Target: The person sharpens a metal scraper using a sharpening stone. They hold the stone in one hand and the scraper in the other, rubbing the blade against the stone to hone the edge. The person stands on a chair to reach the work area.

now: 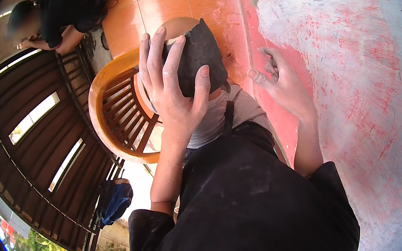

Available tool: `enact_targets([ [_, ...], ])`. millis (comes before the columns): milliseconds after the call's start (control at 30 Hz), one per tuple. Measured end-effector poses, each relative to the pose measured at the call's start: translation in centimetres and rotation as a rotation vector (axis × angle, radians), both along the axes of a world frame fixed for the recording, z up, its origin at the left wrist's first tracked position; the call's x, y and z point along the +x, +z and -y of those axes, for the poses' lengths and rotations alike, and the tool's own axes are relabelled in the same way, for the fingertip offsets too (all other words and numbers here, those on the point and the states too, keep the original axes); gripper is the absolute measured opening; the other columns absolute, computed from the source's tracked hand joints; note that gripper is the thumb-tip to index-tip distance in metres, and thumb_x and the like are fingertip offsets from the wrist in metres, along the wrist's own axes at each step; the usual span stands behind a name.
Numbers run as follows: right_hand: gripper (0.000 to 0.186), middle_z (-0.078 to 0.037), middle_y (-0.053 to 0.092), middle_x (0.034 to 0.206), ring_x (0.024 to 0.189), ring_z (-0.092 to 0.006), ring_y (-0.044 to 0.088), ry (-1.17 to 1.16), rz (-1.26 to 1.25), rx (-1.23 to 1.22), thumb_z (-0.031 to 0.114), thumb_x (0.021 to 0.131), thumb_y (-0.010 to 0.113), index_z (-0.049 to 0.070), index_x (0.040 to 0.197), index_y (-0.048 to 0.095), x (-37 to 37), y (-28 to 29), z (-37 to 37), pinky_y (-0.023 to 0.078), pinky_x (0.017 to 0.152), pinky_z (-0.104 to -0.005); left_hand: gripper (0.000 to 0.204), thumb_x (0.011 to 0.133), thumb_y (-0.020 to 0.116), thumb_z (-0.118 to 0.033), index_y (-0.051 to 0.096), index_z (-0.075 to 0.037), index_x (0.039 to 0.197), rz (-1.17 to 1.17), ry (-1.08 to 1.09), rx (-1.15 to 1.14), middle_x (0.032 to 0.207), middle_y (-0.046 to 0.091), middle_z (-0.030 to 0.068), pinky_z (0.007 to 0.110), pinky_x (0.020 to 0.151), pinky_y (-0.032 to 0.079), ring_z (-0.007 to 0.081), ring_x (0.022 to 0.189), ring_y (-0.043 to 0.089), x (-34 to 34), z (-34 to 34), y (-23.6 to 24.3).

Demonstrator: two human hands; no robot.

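Observation:
My left hand (170, 89), dusted with pale powder, holds a dark grey sheet of sandpaper (198, 57) in front of my body. Its fingers lie spread over the sheet's left side, and the thumb rests at its lower edge. A whitish edge shows at the sheet's top left, but I cannot make out what it belongs to. My right hand (284, 81) is raised beside the wall (358, 84), apart from the sheet. Its thumb and fingers are apart and loosely bent, with nothing visible in them. Powder coats these fingers too.
The wall on the right is scraped to patchy white and pink. An orange wooden chair (100, 108) stands on the left, over orange floor tiles (162, 1). Beyond it runs a brown slatted gate (36, 147) with a blue cloth (117, 202). Another person (72, 13) crouches at the far left.

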State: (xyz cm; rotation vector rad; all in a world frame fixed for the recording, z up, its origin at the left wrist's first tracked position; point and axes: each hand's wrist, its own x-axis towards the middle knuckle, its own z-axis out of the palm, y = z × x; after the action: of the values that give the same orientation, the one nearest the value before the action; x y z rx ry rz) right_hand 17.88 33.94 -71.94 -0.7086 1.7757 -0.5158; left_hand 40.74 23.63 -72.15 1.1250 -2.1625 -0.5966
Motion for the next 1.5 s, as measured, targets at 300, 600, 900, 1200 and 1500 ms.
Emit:
enact_targets([
  [300, 0.064, -0.024, 0.027, 0.175, 0.165, -0.0340, 0.025, -0.040, -0.102, -0.143, 0.031, 0.119, 0.042, -0.001, 0.170, 0.023, -3.4, 4.7, -2.9, 0.023, 0.132, -0.0430, 0.057, 0.083, 0.085, -0.017, 0.070, -0.012, 0.138, -0.024, -0.008, 0.080, 0.148, 0.058, 0.0146, 0.055, 0.122, 0.032, 0.0428, 0.144, 0.044, 0.1, 0.7, 1.5],
  [600, 0.073, -0.017, 0.056, 0.135, 0.125, -0.0307, 0.059, 0.055, -0.165, -0.537, 0.045, 0.103, 0.072, 0.006, 0.161, 0.051, 0.7, 4.8, -1.2, 0.048, 0.107, -0.0416, 0.038, 0.086, 0.083, -0.013, 0.078, -0.014, 0.124, -0.118, 0.042, 0.072, 0.143, 0.060, 0.0131, 0.054, 0.122, 0.032, 0.0418, 0.144, 0.042, -2.1, -0.2, 0.3],
  [900, 0.077, -0.010, 0.060, 0.115, 0.094, -0.0252, 0.065, 0.366, -0.441, -0.827, 0.029, 0.066, 0.100, 0.013, 0.138, 0.077, 1.1, 2.9, 3.8, 0.057, 0.077, -0.0365, 0.043, 0.087, 0.081, -0.015, 0.072, -0.010, 0.129, -0.135, 0.065, 0.099, 0.142, 0.064, 0.0147, 0.054, 0.121, 0.034, 0.0423, 0.140, 0.049, -1.5, -0.7, 0.2],
  [1200, 0.079, -0.008, 0.061, 0.109, 0.086, -0.0241, 0.066, 0.512, -0.332, -0.773, 0.031, 0.064, 0.099, 0.016, 0.138, 0.077, 1.1, 3.3, 4.8, 0.058, 0.073, -0.0355, 0.028, 0.089, 0.074, -0.019, 0.076, -0.010, 0.116, -0.085, 0.056, 0.134, 0.139, 0.065, 0.0147, 0.060, 0.123, 0.029, 0.0390, 0.137, 0.054, -0.7, 0.9, 1.2],
  [1500, 0.083, -0.006, 0.060, 0.098, 0.077, -0.0210, 0.063, 0.556, -0.274, -0.743, 0.038, 0.061, 0.099, 0.017, 0.138, 0.077, 0.5, 4.0, 6.1, 0.054, 0.063, -0.0335, 0.027, 0.090, 0.074, -0.017, 0.076, -0.012, 0.116, -0.123, 0.066, 0.161, 0.133, 0.073, 0.0065, 0.060, 0.126, 0.025, 0.0390, 0.139, 0.055, -0.9, 1.1, 0.6],
])
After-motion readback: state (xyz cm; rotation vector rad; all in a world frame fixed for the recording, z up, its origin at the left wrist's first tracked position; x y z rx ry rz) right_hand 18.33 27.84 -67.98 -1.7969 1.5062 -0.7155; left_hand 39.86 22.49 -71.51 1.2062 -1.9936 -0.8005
